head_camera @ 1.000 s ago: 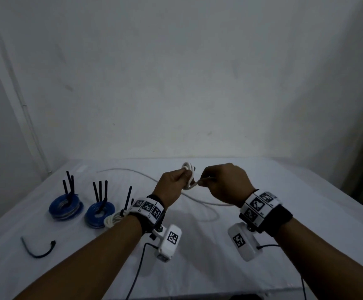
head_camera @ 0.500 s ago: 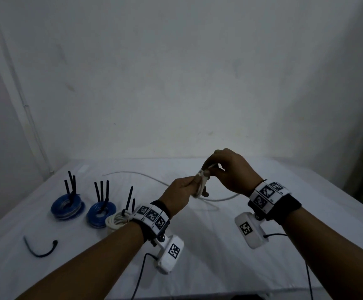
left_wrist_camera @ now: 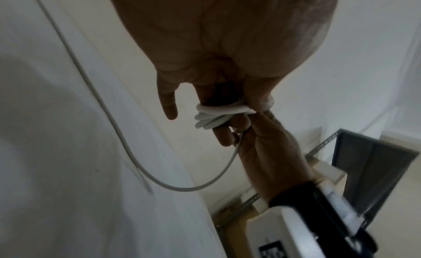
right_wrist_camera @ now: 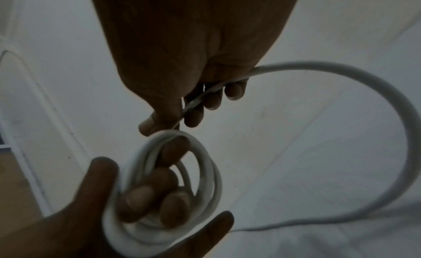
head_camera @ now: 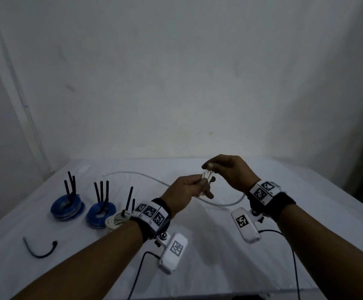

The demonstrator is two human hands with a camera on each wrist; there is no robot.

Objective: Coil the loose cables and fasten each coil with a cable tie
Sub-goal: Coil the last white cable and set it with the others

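Observation:
A white cable coil [head_camera: 207, 177] is wound around the fingers of my left hand [head_camera: 194, 187], held above the middle of the table. In the right wrist view the coil [right_wrist_camera: 205, 172] shows several turns looped around those fingers. My right hand [head_camera: 214, 167] is just above the coil and pinches the running strand [right_wrist_camera: 341, 67] between thumb and fingers. The loose tail [head_camera: 132, 174] trails from the hands back across the table to the left. In the left wrist view the coil [left_wrist_camera: 218, 116] sits at my left fingertips, touching the right hand [left_wrist_camera: 268, 150].
Two blue coils [head_camera: 67, 207] [head_camera: 100, 214] and a white coil [head_camera: 116, 220] lie at the left, each with black tie ends sticking up. A loose black cable tie [head_camera: 39, 250] lies at the front left. White cloth covers the table [head_camera: 219, 267]; a wall stands behind.
My right hand has lifted the strand from beside the coil up over its top, laying another turn. The left hand tilted the coil, and the slack on the table has drawn in.

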